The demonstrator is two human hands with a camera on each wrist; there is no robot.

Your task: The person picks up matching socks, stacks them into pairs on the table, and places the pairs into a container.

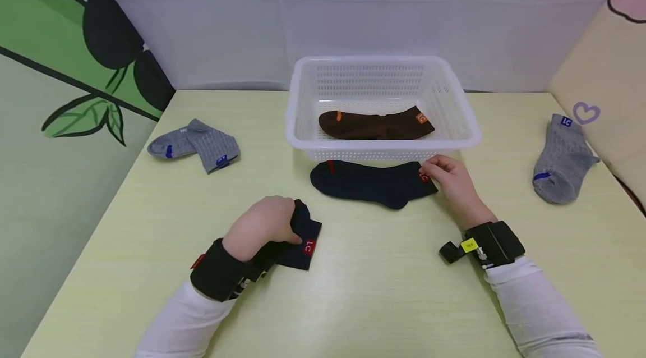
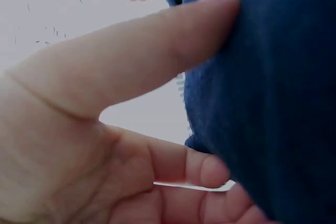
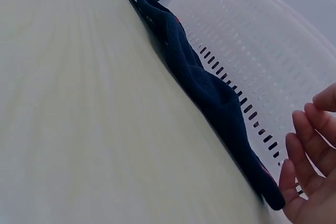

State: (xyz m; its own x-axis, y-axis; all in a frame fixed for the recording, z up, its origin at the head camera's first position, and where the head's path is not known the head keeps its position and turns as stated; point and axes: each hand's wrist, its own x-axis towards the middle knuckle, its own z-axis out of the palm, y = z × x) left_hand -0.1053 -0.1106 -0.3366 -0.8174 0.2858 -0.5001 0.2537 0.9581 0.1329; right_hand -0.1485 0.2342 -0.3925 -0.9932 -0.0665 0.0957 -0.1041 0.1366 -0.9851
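In the head view my left hand (image 1: 264, 223) holds a dark navy sock (image 1: 298, 260) with a red LC label, over the table's left-middle. In the left wrist view, the thumb lies across the navy fabric (image 2: 273, 87) and the other fingers are behind its edge. A second navy sock (image 1: 363, 183) lies flat along the front of the white basket, toe to the left. At its cuff is my right hand (image 1: 454, 187). The right wrist view shows those fingers (image 3: 310, 148) loosely bent beside the cuff end, with no fabric visible between them and the thumb.
A white perforated basket (image 1: 383, 145) at the table's back has a brown sock (image 1: 375, 124) with orange marks in it. Two grey socks lie apart: a folded one (image 1: 214, 147) at left and another (image 1: 562, 164) near the right edge. A pale cloth (image 1: 227, 38) hangs behind the table.
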